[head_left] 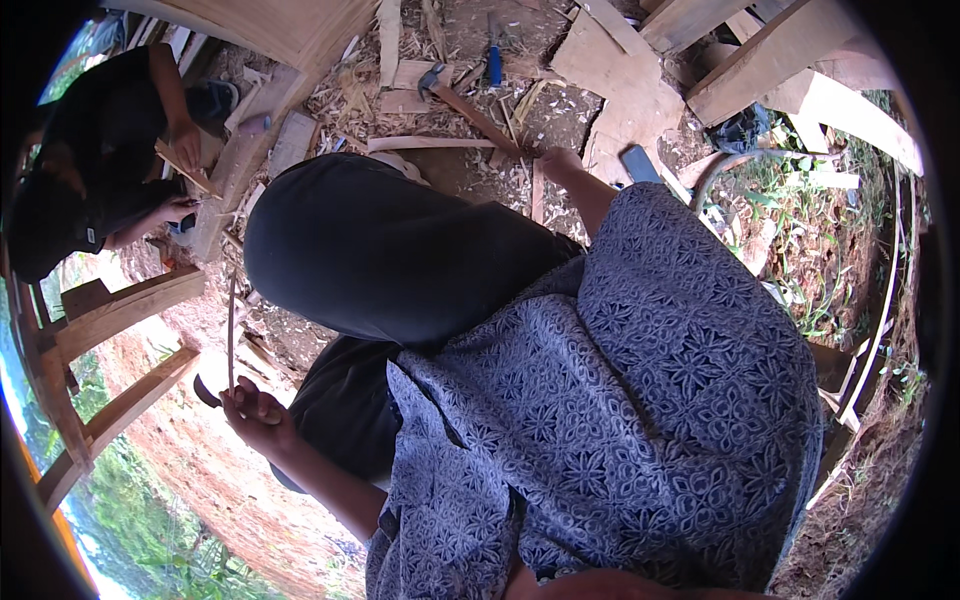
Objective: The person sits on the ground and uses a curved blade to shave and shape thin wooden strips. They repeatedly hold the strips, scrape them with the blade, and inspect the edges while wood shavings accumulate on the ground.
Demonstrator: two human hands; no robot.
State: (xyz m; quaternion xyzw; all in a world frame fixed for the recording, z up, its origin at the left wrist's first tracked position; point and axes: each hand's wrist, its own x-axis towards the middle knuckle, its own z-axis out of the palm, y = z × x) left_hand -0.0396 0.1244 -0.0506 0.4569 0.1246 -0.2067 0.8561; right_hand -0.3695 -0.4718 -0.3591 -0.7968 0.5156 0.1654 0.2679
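Low beside the dark-trousered leg (390,260), the left hand (258,415) has its fingers curled round the bottom end of a thin stick (231,330), which rises nearly straight from the grip, away from the body. A dark curved piece (206,392) juts out just beside that hand, on its outer side; whether the hand holds it too, I cannot tell.

Across the leg, the right hand (558,165) is down near the ground, close to the handle end of a hammer (470,108). Its fingers are too obscured to tell whether they grasp anything. The hammer lies slantwise, its head toward the far edge of the shaving-strewn ground (350,100), where a blue-handled tool (494,62) also lies.

Right of that hand, a blue-grey flat slab (638,165) is by the near edge of a broad pale wooden sheet (625,95). Well apart, at the ground's left edge, a co-worker (110,140) in dark clothes holds a short wood strip (188,168).
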